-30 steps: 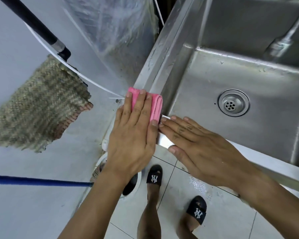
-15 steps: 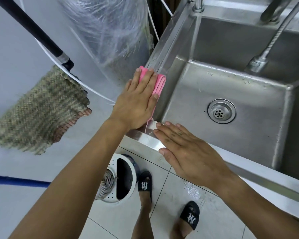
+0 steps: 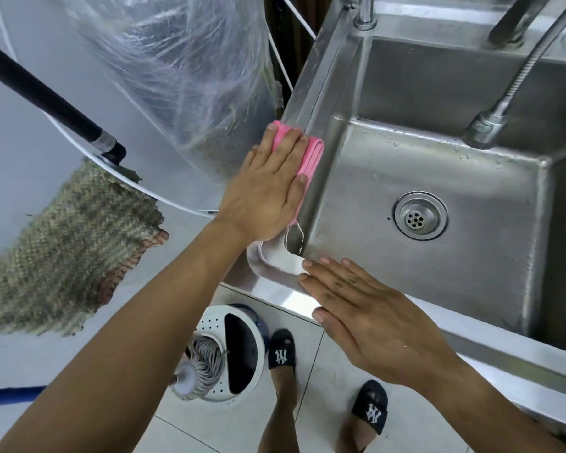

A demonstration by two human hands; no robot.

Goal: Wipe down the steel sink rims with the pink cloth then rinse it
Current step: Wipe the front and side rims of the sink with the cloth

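The folded pink cloth (image 3: 309,152) is pressed under the flat, open left hand (image 3: 268,188) on the sink's left rim (image 3: 317,80). The right hand (image 3: 363,315), open and empty, is braced on the near rim. Even palm pressure should be kept, with the trailing thread (image 3: 296,235) lifted clear.

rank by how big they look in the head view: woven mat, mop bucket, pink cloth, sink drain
1. woven mat
2. mop bucket
3. and 4. pink cloth and sink drain: they look alike; the left hand hides much of the cloth, so no ranking.
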